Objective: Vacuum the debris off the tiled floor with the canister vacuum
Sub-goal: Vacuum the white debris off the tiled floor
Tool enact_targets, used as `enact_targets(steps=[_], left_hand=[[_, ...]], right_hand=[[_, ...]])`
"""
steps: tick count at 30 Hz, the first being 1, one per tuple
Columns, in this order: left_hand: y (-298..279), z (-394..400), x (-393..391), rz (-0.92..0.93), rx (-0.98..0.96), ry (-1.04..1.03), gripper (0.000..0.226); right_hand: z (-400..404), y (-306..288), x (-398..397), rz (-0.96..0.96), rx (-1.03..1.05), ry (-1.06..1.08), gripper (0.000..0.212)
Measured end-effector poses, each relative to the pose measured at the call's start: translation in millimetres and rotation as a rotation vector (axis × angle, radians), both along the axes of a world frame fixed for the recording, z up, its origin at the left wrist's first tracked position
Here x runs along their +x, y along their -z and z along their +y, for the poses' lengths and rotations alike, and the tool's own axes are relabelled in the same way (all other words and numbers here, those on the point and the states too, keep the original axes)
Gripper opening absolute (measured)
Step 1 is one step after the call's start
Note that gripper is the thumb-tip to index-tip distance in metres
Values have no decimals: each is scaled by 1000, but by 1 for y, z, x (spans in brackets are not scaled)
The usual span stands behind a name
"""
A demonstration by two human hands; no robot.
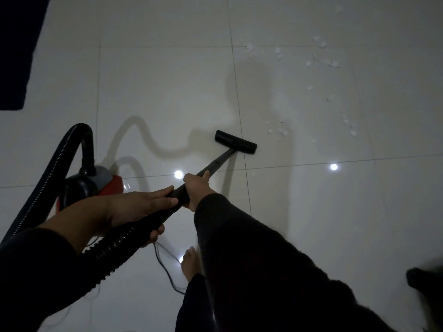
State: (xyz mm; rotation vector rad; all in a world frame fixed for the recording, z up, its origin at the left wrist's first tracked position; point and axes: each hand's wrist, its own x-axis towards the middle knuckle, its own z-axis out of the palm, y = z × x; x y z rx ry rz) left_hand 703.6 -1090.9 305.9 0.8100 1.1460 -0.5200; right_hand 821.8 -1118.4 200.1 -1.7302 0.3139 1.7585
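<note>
Both hands hold the black vacuum wand (217,162). My left hand (134,208) wraps it near the ribbed hose (119,243); my right hand (197,190) grips it further down. The flat black floor nozzle (235,141) rests on the glossy white tiled floor (167,92). White scraps of debris (278,130) lie just right of the nozzle, and more debris (322,56) is scattered further away. The red and dark canister vacuum (96,182) sits at the left, its hose arching up from it.
A dark mat or furniture edge (19,51) fills the top left corner. A thin power cord (165,267) trails on the floor beside my bare foot (189,262). A dark object (424,281) sits at the lower right edge. Ceiling lights reflect on the tiles.
</note>
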Motion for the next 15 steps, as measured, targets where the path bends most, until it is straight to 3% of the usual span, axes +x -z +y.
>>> enact_targets(steps=[6,11,15], left_hand=[[3,-5,-46,78,92,223,61],[10,-6,-73,75,96,258,93],[10,-12,-72,34,77,312,82]], right_hand=[[-22,-10,-43,56,-15,129,86],[-36,-16,-65,53,6,214,83],[-51,-15,-69,54,-32,239,87]])
